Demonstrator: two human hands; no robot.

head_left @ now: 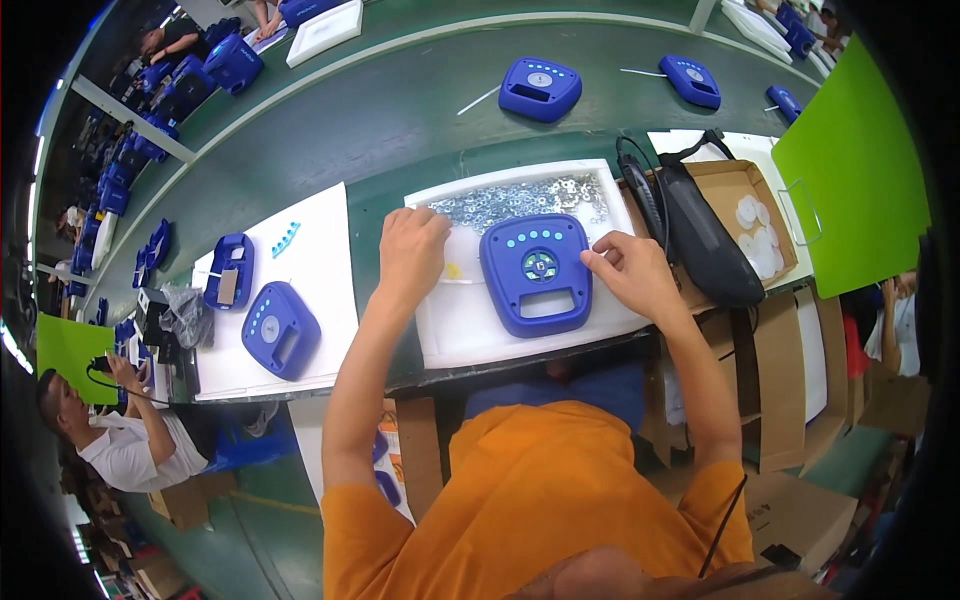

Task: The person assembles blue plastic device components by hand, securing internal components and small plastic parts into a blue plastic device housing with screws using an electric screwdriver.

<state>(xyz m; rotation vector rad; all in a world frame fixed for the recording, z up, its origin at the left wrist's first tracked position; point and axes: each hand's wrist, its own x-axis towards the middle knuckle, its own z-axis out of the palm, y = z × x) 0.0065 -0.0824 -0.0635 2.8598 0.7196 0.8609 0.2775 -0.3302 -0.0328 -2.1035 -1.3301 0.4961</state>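
Observation:
A blue plastic housing with a cut-out handle, a row of light-blue buttons and a round keypad lies face up on a white foam tray. Along the tray's far side spreads a heap of small shiny metal washers. My left hand is beside the heap's left end, its fingers curled together; anything between them is hidden. At the housing's right edge is my right hand, thumb and fingers drawn close in a pinch, by the upper right corner. I cannot make out what, if anything, it holds.
To the right lie a black elongated tool and a cardboard box with white discs. Another blue housing rests on a white board at left. More housings sit on the green belt beyond. A co-worker sits at left.

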